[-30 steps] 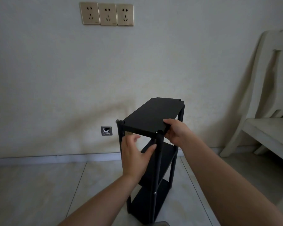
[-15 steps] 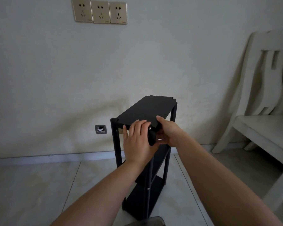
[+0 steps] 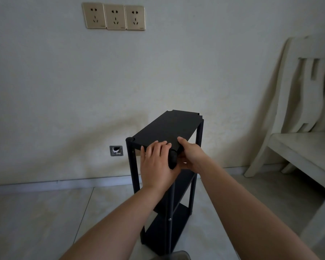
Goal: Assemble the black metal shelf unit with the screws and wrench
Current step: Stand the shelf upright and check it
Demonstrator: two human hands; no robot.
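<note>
A: What shows of the person in the head view?

B: Two bare forearms and two hands. Left hand (image 3: 159, 162), right hand (image 3: 190, 156). The arms enter from the near edge and narrow toward the wrists.

A: Sleeves, gloves?

B: No sleeve edge anywhere along either forearm, as far as the frame runs. Hands ungloved.

A: Anything on wrists or fingers?

B: No watch, band or ring on the parts that show. The back of the left hand is in plain view, knuckles and four fingers distinct. Of the right, mostly the thumb side and wrist.

A: Nails?

B: Short, from what shows; light too dim to tell more.
</note>
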